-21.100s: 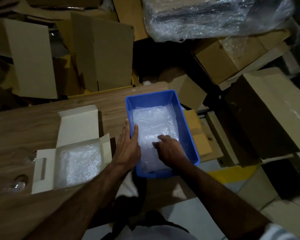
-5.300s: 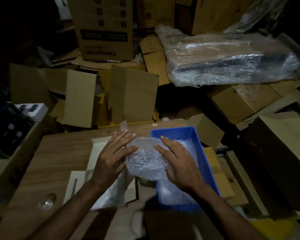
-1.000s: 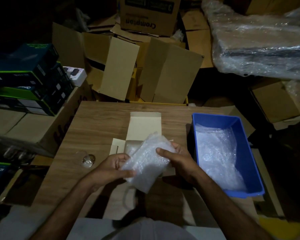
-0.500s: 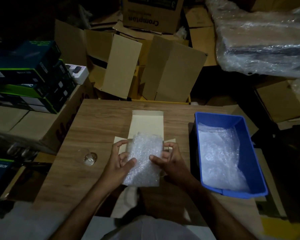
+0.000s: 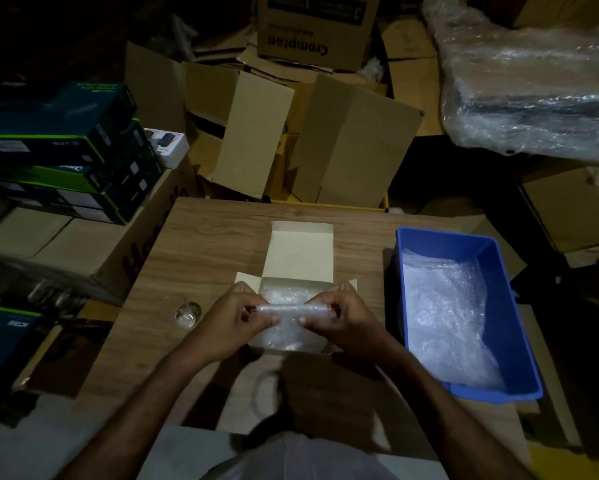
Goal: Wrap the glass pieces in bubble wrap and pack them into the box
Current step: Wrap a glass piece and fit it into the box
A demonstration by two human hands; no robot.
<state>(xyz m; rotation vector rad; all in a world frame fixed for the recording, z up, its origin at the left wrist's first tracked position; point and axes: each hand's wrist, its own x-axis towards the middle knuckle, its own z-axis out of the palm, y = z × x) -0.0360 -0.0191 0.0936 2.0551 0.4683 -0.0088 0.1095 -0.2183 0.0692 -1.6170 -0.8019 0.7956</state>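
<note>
Both hands pinch the bubble wrap (image 5: 287,308) roll, left hand (image 5: 237,315) at nine o'clock, right hand (image 5: 339,315) at three, fingers closed, long axis crosswise above the box (image 5: 299,251).

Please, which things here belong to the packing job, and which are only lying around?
For the job: bubble wrap held by left hand and right hand; white box; glass piece; blue bin of wrap.

Lying about: brown cartons; dark boxes; plastic-wrapped bundle.
</note>
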